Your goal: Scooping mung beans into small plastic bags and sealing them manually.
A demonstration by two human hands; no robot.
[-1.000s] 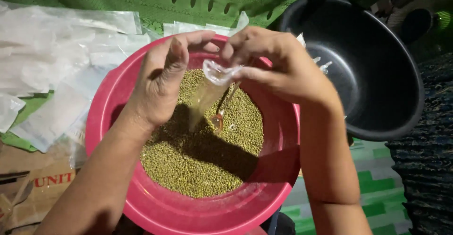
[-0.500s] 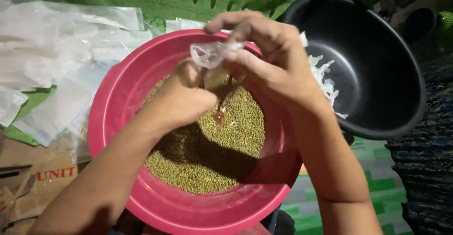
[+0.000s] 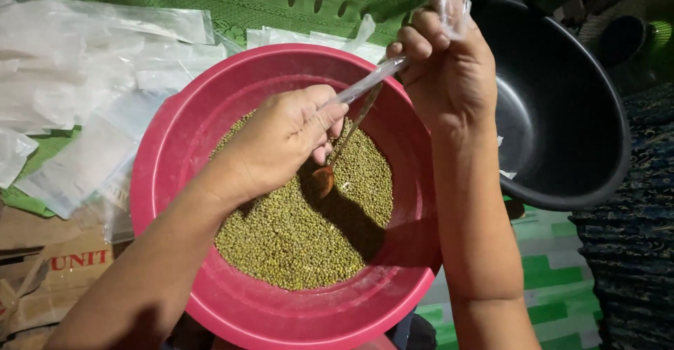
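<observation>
Small clear plastic bag [image 3: 372, 80] pulled taut between both hands over the pink plastic basin [image 3: 175, 146], long axis slanting up toward the right. Left hand [image 3: 284, 139] clenched on its lower end above the matte green mung beans [image 3: 295, 241]; right hand [image 3: 449, 69] gripping the crumpled top. Glossy black bowl [image 3: 562, 118] just right.

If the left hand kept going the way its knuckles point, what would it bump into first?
Most likely the right hand, just up and to the right of the left hand; a twisted clear plastic bag already spans between them. Depth is hard to judge; the pink basin's far rim lies close below.
</observation>
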